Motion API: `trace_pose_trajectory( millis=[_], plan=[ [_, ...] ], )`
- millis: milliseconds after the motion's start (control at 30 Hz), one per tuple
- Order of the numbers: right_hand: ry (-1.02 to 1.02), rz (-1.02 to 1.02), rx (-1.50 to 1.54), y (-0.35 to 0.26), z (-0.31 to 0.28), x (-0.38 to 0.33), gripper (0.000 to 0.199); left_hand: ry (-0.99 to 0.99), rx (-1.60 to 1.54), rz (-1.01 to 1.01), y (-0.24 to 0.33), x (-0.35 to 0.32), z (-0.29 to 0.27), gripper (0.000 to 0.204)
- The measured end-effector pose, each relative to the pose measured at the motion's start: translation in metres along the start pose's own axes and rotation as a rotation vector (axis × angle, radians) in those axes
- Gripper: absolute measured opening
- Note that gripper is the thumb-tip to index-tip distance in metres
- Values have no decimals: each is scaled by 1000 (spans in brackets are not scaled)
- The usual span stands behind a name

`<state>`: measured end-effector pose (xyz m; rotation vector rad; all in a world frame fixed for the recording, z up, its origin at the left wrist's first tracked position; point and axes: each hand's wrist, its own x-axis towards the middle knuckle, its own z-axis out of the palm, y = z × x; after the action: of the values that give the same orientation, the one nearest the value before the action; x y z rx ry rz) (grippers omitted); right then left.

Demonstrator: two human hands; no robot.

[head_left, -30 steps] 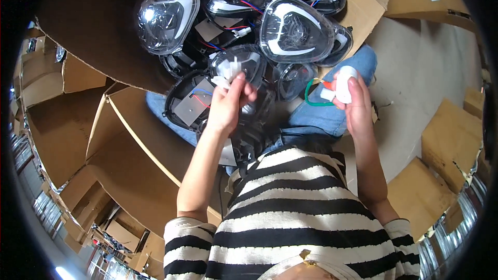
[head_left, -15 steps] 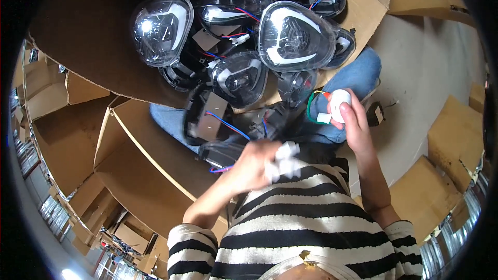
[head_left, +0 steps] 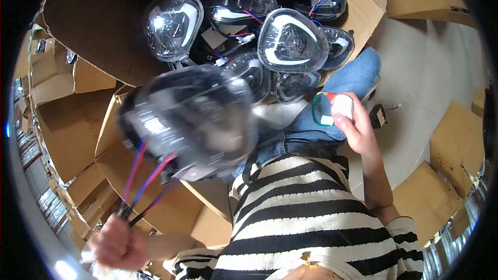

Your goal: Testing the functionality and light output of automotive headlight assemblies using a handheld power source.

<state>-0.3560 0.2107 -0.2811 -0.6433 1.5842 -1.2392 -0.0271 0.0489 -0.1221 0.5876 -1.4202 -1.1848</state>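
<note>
At the lower left, my left hand (head_left: 118,243) is closed in a fist around the red, blue and black wires (head_left: 148,181) of a headlight. That headlight (head_left: 192,119), a clear lens in a black housing, hangs from them in the air, blurred by motion. My right hand (head_left: 358,129), beside my right knee, grips a small white rounded device (head_left: 343,106). From the device come a looped green wire (head_left: 314,109) and a white plug (head_left: 327,120), with a bit of orange-red at its top. The fingers under the device are partly hidden.
Ahead, an open cardboard box (head_left: 365,18) lies with several clear-lensed headlights (head_left: 293,41) piled in it. More cardboard boxes (head_left: 67,124) stand at the left. Flattened cardboard (head_left: 415,197) and a small black part (head_left: 378,116) lie on the floor at the right.
My left hand has moved from my lap to the lower left, and the headlight has come up off my lap with its wires stretched. My right hand has barely shifted.
</note>
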Motion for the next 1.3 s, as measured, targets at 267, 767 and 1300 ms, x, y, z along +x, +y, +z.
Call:
trace_pose_trajectory(
  millis=[267, 767, 1300],
  plan=[
    [-33, -103, -163, -9, -6, -11, 25, 725, 1230, 523, 96, 30, -147, 20],
    [34, -211, -451, -24, 22, -12, 26, 627, 712, -972, -226, -194, -285, 12],
    [51, -86, -564, -22, 50, -1, 32, -320, 948, -418, -293, -52, 71, 27]
  ],
)
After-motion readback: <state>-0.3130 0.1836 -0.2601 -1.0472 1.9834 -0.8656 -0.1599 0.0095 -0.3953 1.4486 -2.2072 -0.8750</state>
